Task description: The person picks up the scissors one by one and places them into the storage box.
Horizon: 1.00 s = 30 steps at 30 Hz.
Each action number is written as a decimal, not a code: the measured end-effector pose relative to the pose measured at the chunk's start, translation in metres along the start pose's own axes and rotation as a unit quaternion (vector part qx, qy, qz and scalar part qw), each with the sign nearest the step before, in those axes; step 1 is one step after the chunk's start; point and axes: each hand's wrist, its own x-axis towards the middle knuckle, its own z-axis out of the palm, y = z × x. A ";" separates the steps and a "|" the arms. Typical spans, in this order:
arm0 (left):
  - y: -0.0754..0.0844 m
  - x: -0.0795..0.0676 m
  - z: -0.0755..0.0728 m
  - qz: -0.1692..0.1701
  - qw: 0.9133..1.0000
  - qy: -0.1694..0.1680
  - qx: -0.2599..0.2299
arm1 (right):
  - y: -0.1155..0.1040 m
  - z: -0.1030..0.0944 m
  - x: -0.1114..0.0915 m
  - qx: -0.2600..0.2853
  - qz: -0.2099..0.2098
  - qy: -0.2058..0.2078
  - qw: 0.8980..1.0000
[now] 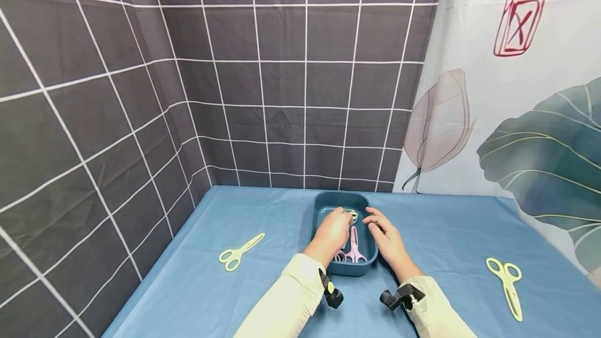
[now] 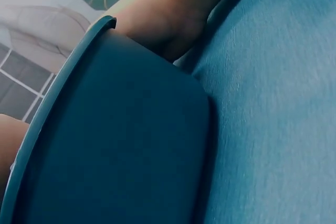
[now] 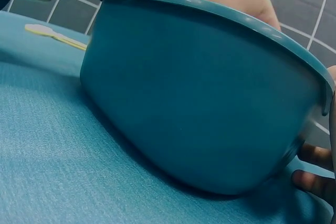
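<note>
In the head view my left hand (image 1: 334, 231) reaches down into a dark blue plastic bin (image 1: 349, 268), its back toward me. Yellow-green scissors handles (image 1: 354, 216) show right at its fingertips; I cannot tell whether it pinches them. Pink scissors (image 1: 354, 248) lie in the bin beside that hand, and another white-and-pink handle (image 1: 340, 256) is partly covered by it. My right hand (image 1: 386, 236) is at the bin's right side, fingers loosely spread along the rim. The right wrist view shows its fingers (image 3: 315, 182) low by the bin's outer wall.
Yellow-green scissors (image 1: 240, 252) lie on the blue tablecloth (image 1: 188, 286) left of the bin. A similar pair of scissors (image 1: 507, 286) lies at the far right. A grey tiled-pattern curtain (image 1: 281, 82) and a white printed curtain (image 1: 469, 40) hang behind the table.
</note>
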 end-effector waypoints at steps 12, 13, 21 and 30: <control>0.006 -0.003 0.001 0.004 0.994 -0.107 0.023 | 0.001 -0.001 0.002 0.005 -0.027 0.010 1.000; 0.006 -0.003 0.000 0.004 0.994 -0.106 0.027 | 0.001 -0.001 0.002 0.005 -0.027 0.011 1.000; 0.002 -0.007 -0.007 -0.021 0.992 -0.123 -0.005 | 0.000 -0.001 0.001 0.004 -0.029 0.014 0.999; -0.037 -0.023 -0.037 0.028 0.991 -0.052 -0.119 | -0.001 0.000 0.000 0.007 -0.012 0.008 1.000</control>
